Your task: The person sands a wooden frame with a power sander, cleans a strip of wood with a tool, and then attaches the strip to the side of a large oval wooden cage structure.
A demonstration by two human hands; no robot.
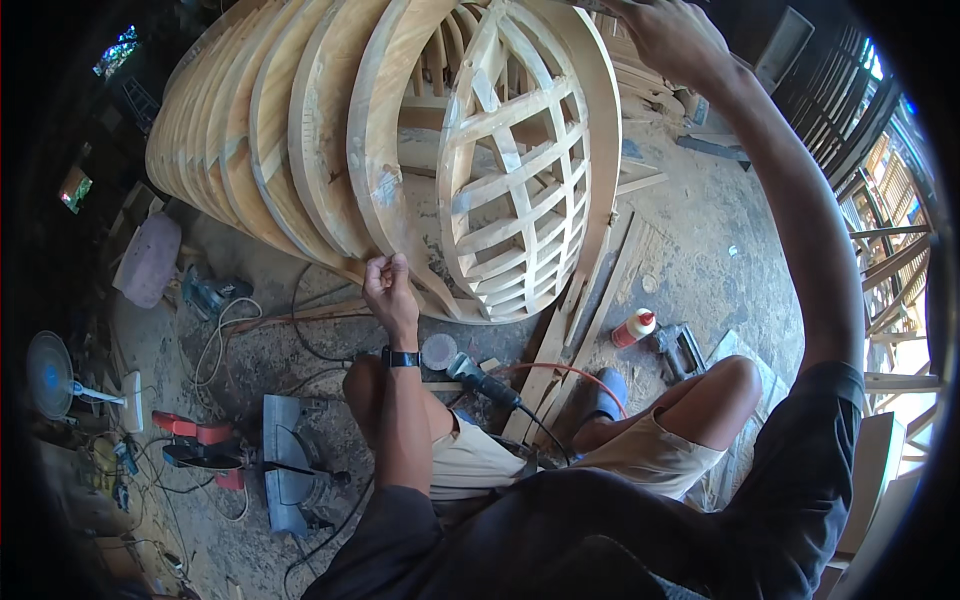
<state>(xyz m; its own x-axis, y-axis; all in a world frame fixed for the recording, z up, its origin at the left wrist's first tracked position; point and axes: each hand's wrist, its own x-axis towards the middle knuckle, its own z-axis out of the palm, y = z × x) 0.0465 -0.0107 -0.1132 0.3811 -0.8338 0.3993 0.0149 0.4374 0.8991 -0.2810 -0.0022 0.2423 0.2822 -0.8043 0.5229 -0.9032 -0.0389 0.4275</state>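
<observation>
A large curved wooden frame of pale ribs (310, 120) takes up the upper middle, with a rounded lattice panel (515, 215) at its right end. Against the lower edge of the ribs is my left hand (392, 290), its fingers pinched together; what lies between them is too small to make out. My right hand (672, 40) is raised at the top edge, by the upper end of the outer curved board (603, 130). Its fingers look closed on something dark, which the picture's edge cuts off.
A corded power tool (483, 380) lies before my legs. To its right are a white bottle with a red cap (634, 327) and a nail gun (678, 352). A red-and-grey saw (285, 465), a fan (60, 375) and loose cords sit left; wood strips (590, 300) lie under the frame.
</observation>
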